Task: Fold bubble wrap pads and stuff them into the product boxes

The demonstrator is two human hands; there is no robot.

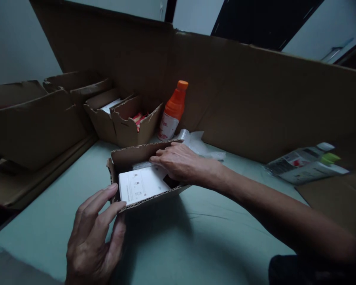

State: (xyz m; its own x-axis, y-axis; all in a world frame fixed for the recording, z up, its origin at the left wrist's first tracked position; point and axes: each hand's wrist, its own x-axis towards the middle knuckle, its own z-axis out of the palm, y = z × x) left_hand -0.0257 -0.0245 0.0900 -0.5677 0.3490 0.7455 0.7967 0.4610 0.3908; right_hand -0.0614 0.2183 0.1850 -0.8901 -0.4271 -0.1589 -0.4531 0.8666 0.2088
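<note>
Presently, your left hand (91, 233) is open, with fingers loosely curved and fingertips against the near left corner of a small, open-topped brown corrugated cardboard box (127, 156). Your right hand (180, 162) reaches over the right end of this box, palm down, fingers bent inward near the far wall; the fingertips are partly hidden, so you cannot tell whether they grip anything.

Note the contents: a flat white carton with small printed diagrams (142, 184) lies inside the box, face up, toward its left end. A strip of clear plastic wrapping (142, 165) sits between the carton and the far wall.

The box is located on a pale green surface (225, 229). Behind it, you will find an orange bottle with an orange cap and white label (172, 109), standing beside a brown cardboard bin (130, 132) that contains red packets (139, 118). Translucent bubble wrap (200, 144) lies just right of the bottle. At far right, well apart from the box, rests a clear plastic item with a bright green part (299, 162). A tall brown cardboard panel (255, 99) borders the rear.
</note>
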